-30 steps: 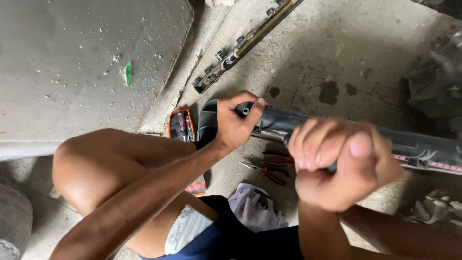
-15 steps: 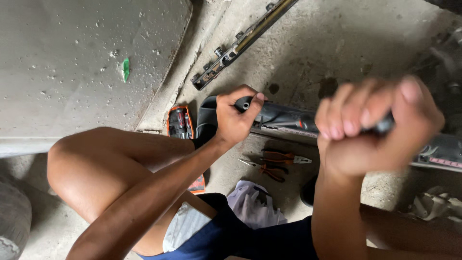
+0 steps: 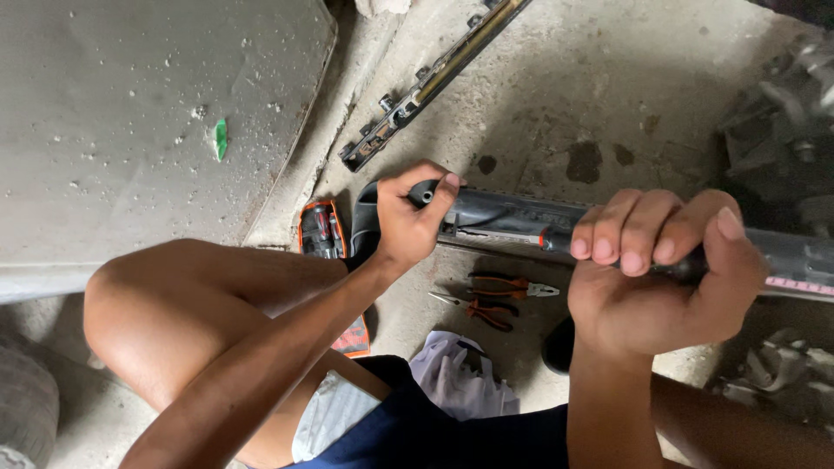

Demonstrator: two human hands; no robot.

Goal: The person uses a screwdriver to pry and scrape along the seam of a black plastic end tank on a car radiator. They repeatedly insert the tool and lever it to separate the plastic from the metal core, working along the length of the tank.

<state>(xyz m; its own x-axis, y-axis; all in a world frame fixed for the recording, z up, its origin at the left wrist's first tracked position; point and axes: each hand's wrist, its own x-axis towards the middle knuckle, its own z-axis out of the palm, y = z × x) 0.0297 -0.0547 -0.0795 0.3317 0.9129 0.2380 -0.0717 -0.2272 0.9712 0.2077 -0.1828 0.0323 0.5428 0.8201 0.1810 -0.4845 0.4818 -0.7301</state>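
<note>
Long grey shaft [image 3: 512, 221]: held level above the concrete floor [image 3: 608, 95]. Left hand [image 3: 413, 221] wrapped round its capped end; right hand [image 3: 660, 278] fisted mid-length. Likely rigid, heavy, greasy; grip both ends. Pliers [image 3: 495, 300] lie beneath.

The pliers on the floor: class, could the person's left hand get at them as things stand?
Probably not at once. The left hand is closed around the end of the long dark part; the pliers lie uncovered on the floor just below, so it would have to release its grip first.
</note>
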